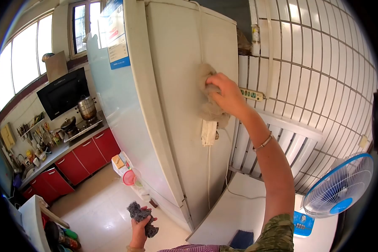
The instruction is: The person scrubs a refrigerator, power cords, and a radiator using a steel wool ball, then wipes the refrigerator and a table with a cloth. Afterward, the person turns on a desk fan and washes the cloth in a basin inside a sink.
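Note:
My right hand (227,94) is closed around a beige cloth (214,107) and presses it against the side panel of the refrigerator (176,84). Just below the cloth, a white power strip (208,132) with cords is fixed to that panel. Low in the view, my left hand (140,229) grips a dark grey steel wool scourer (137,212), away from the refrigerator.
A blue and white fan (340,187) stands at the right on a white table (245,189). Another socket strip (252,94) hangs by the tiled wall. Red kitchen cabinets (86,155) and a pink basin (129,177) are to the left.

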Motion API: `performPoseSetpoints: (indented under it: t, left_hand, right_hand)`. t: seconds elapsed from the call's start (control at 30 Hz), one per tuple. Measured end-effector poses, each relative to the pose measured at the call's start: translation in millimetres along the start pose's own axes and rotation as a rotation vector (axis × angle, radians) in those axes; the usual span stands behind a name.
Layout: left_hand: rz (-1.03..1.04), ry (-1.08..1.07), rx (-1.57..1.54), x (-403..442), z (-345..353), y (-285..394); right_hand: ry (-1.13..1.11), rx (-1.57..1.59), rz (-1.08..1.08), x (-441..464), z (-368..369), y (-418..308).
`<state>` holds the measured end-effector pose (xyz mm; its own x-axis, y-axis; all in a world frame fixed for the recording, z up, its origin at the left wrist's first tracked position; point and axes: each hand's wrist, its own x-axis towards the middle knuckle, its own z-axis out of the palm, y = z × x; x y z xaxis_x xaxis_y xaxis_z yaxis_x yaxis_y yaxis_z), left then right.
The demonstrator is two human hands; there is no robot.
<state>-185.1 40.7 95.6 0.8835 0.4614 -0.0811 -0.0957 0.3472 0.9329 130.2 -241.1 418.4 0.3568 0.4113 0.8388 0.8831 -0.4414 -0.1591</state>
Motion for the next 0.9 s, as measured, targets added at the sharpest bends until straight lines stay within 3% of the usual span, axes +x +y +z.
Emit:
performPoseSetpoints:
  t: [0.07,0.17,0.27,0.37,0.47,0.53,0.63,0.8,0.9]
  left_hand:
    - [-0.013,-0.012,0.015,-2,6,4]
    - [-0.019,-0.027,-0.011,-1,4,-1]
    - [-0.042,-0.003,-0.006,2,-5,-4]
    - [-0.049,0.036,-0.035,-3,-2,7]
    - [0.079,0.107,0.065,6,-18,-18]
    - [0.170,0.198,0.068,10,-12,-14]
    - [0.202,0.184,0.083,15,-14,-2]
    - [0.144,0.258,0.084,28,-30,-10]
    - [-0.062,0.324,0.134,35,-40,-21]
  right_hand:
    - [-0.201,-0.019,-0.033,-9,-17,0]
    - [-0.196,0.297,0.461,-22,-49,-11]
    - [0.377,0.229,0.270,2,-42,67]
    - [0.736,0.188,0.075,68,-45,93]
    - [0.692,0.004,0.044,124,-9,98]
    - [0.689,-0.010,-0.112,134,23,65]
    - [0.663,0.182,-0.219,133,25,38]
    - [0.728,0.132,-0.296,165,13,41]
    - [0.803,0.068,-0.288,180,9,55]
